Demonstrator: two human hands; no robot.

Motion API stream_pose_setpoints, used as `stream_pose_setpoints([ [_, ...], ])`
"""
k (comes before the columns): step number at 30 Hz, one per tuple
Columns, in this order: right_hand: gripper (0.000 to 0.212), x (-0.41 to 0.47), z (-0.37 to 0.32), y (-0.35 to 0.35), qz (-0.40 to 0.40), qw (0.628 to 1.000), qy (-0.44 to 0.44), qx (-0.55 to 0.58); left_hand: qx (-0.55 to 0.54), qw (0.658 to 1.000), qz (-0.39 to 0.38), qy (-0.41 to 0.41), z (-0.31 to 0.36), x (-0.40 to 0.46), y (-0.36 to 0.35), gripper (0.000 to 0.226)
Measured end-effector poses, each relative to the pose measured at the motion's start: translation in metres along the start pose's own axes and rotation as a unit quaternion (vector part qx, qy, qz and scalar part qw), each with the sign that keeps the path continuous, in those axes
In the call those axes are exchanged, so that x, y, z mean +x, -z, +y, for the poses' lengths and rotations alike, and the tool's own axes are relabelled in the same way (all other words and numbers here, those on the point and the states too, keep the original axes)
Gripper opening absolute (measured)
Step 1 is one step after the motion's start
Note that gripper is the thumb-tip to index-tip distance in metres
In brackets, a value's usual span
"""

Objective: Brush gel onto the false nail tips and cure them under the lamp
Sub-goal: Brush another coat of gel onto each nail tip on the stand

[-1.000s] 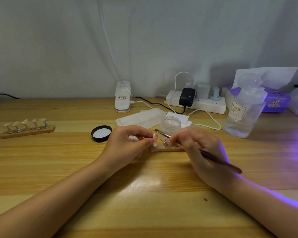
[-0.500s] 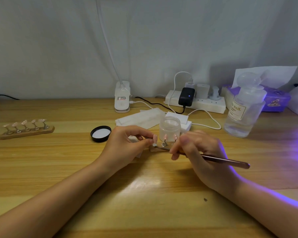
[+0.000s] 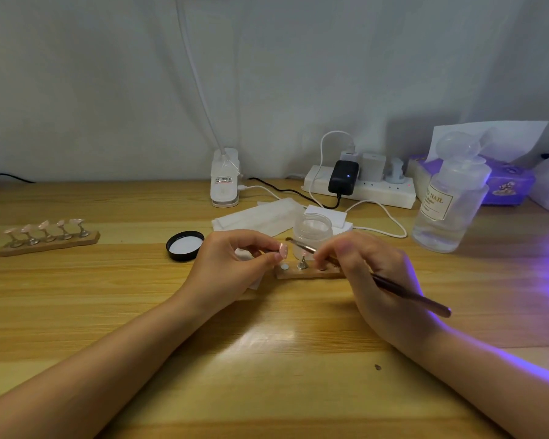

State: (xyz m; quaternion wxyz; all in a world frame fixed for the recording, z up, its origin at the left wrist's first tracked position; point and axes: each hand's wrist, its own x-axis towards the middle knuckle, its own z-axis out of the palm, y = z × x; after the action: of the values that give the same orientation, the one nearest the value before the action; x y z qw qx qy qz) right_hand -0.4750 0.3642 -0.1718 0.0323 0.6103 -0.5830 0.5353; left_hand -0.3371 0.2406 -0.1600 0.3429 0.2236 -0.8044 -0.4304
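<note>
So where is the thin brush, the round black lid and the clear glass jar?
Thin metal-handled brush [image 3: 403, 290], head view, on the handle behind the right hand.
Round black lid [image 3: 184, 247], head view, on its white inside.
Clear glass jar [image 3: 313, 229], head view, on its front wall.

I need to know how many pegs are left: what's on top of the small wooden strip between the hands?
On the wooden strip: one white disc and one metal peg. Its right end is covered by the right hand, so anything there cannot be seen.
</note>
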Motion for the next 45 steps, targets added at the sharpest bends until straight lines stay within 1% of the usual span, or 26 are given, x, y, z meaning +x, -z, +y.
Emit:
stream_pose_setpoints([
  [2,0.041,0.0014,0.0001,-0.0006,-0.009,1.0,-0.006,-0.014,0.002,1.0,0.003,-0.003,-0.0003,-0.0002,0.0,0.008],
  [6,0.05,-0.0025,-0.0001,-0.0007,-0.014,1.0,0.021,0.009,0.008,1.0,0.009,-0.007,-0.0005,0.0004,-0.0005,0.006],
  [8,0.045,-0.0024,-0.0002,-0.0001,0.0,1.0,0.017,0.02,0.008,1.0,0.006,-0.005,-0.0009,0.0006,-0.0005,0.005],
  [11,0.041,0.0015,-0.0007,-0.0004,0.001,1.0,-0.014,-0.003,0.006,1.0,0.0,-0.005,-0.0013,0.0004,-0.0001,0.004],
  [13,0.044,0.002,-0.0009,-0.0008,-0.013,1.0,-0.011,-0.013,0.008,1.0,0.0,-0.005,-0.001,0.0003,-0.0001,0.006],
  [15,0.05,-0.0002,-0.0024,-0.0003,-0.022,1.0,0.006,0.001,0.012,1.0,0.001,-0.005,-0.0007,0.0005,-0.0002,0.007],
  [17,0.045,-0.0022,-0.0035,0.0006,-0.023,0.999,0.011,0.02,0.014,1.0,-0.001,-0.005,-0.0006,0.0003,-0.0002,0.006],
  [19,0.035,-0.0017,-0.0036,0.0012,-0.01,0.999,-0.003,0.031,0.014,1.0,0.0,-0.005,-0.0016,0.0002,-0.0002,0.006],
  [21,0.032,0.0009,-0.0034,0.0009,0.001,0.999,-0.016,0.028,0.016,1.0,0.001,-0.005,-0.002,0.0004,-0.0002,0.007],
  [23,0.035,0.0028,-0.004,-0.0001,-0.011,1.0,-0.007,0.015,0.017,1.0,0.002,-0.005,-0.0018,0.0005,-0.0002,0.009],
  [25,0.043,0.0017,-0.005,-0.0009,-0.028,0.999,0.024,0.008,0.019,1.0,0.001,-0.006,-0.0017,0.0004,-0.0003,0.011],
  [27,0.049,-0.0013,-0.0038,-0.0004,-0.033,0.999,0.036,0.02,0.022,1.0,0.002,-0.005,-0.0016,0.0005,-0.0003,0.01],
  [31,0.04,0.0005,-0.0019,0.0002,-0.001,1.0,-0.008,0.03,0.016,1.0,0.001,0.006,-0.0026,0.001,0.0001,0.006],
  [33,0.04,0.0024,-0.0024,-0.0005,-0.012,1.0,-0.013,0.013,0.013,1.0,0.003,0.006,-0.0027,0.0008,0.0001,0.008],
  [35,0.042,0.0015,-0.0042,-0.0001,-0.039,0.999,0.0,0.01,0.012,1.0,0.008,0.004,-0.0025,0.0004,0.0002,0.011],
  [37,0.048,-0.0011,-0.0047,0.001,-0.052,0.998,0.02,0.015,0.011,1.0,0.005,0.004,-0.0018,0.0001,0.0001,0.007],
  [39,0.043,-0.0023,-0.0038,0.0017,-0.04,0.999,0.017,0.024,0.008,1.0,0.003,0.006,-0.0015,0.0001,0.0001,0.005],
  [42,0.039,0.0007,-0.0029,0.0022,-0.005,0.999,-0.033,0.03,0.004,1.0,-0.002,0.011,-0.001,0.0005,0.0,0.005],
  [43,0.039,0.0015,-0.003,0.0021,-0.004,0.999,-0.041,0.026,0.004,1.0,-0.003,0.013,-0.0011,0.0005,0.0,0.005],
  [45,0.038,0.0018,-0.0037,0.0013,-0.025,0.999,-0.028,0.009,0.004,1.0,-0.002,0.014,-0.0021,0.0002,0.0005,0.007],
])
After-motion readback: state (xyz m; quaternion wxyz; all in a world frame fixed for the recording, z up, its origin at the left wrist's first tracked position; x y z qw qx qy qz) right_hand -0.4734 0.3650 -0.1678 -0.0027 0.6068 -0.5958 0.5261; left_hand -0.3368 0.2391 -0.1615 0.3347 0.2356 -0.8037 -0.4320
